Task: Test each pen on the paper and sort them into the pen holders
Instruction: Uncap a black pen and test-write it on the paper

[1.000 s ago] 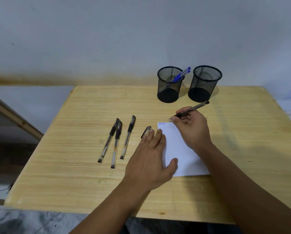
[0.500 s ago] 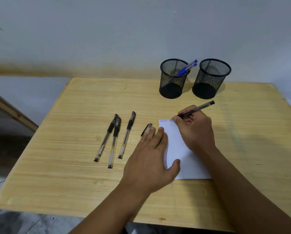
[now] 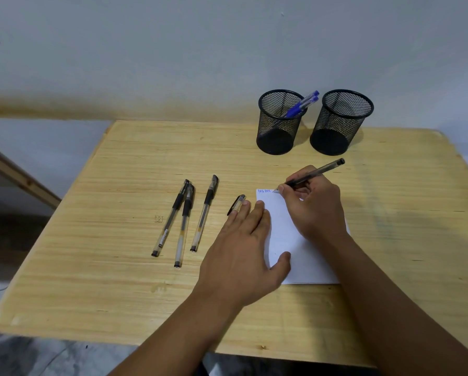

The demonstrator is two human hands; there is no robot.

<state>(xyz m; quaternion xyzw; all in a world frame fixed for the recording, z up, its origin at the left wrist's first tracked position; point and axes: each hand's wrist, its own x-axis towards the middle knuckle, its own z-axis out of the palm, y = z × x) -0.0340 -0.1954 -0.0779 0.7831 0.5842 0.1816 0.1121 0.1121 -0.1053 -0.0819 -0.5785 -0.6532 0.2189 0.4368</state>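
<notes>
Pen tip farther along the paper's top edge

Right hand (image 3: 315,207) fingers stay pinched on the pen (image 3: 315,172), blue writing now longer; left hand (image 3: 243,248) fingers remain flat, together, pressing the paper (image 3: 289,237).

A white paper (image 3: 287,229) lies flat at table centre, blue scribbles at its 11 o'clock corner; a dark uncapped pen (image 3: 315,172) slants tip-down there; three capped black pens (image 3: 185,221) lie at 9 o'clock, a loose cap (image 3: 236,203) between; two black mesh holders (image 3: 279,123) stand at 12 o'clock, the left one holding blue pens (image 3: 300,105).

Your single head camera looked forward and down, close above the table (image 3: 118,267), with the wall (image 3: 173,50) filling the upper frame.
</notes>
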